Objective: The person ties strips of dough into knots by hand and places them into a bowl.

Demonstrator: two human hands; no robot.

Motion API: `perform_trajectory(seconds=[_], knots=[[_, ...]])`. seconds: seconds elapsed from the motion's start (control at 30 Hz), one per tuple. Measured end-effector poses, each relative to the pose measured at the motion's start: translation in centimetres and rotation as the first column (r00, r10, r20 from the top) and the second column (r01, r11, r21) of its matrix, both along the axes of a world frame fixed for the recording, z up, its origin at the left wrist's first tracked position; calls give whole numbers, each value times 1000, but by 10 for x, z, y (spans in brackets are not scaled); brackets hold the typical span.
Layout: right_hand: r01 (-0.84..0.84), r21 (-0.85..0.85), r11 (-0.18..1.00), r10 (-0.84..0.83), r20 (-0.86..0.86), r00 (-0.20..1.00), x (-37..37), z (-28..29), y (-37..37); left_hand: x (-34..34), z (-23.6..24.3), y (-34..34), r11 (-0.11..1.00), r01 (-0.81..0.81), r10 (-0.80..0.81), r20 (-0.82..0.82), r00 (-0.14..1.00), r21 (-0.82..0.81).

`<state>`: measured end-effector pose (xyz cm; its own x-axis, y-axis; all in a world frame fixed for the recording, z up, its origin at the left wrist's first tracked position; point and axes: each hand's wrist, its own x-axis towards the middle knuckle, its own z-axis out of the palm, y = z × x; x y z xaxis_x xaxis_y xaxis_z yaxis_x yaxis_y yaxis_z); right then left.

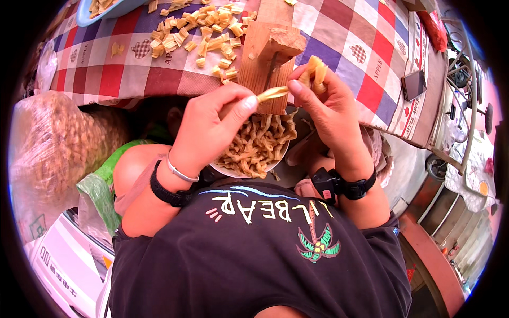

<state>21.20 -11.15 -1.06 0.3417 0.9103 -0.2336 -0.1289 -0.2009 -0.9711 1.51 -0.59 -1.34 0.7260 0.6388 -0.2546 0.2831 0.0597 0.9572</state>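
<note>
A pale-yellow, twisted dried food strip (273, 94) stretches between my two hands at the near side of an upright wooden stand (253, 69). My left hand (204, 124) pinches its left end between thumb and fingers. At the other end my right hand (334, 108) closes thumb and fingers on it, with a folded yellow bunch (316, 73) rising above the fingertips. A thin dark metal piece, perhaps a blade, shows in the stand under its rough top. Below my hands, a white bowl (233, 173) holds many brownish-yellow strips (260, 143).
Short cut yellow pieces (212, 32) lie scattered on the checked tablecloth (339, 32), left of the stand. A blue basin (85, 15) sits at the far left. A phone (414, 85) rests near the right edge. A large filled clear bag (58, 148) stands at left.
</note>
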Motion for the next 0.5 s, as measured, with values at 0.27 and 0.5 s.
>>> perform_trajectory(seconds=[0.27,0.5], knots=[[23,-35,999,-17,152,988,-5,-13,10,10,-13,8,978,-169,166,39,985,124],[33,22,999,-39,671,741,-11,-39,14,20,-15,14,913,-9,110,-223,969,408]])
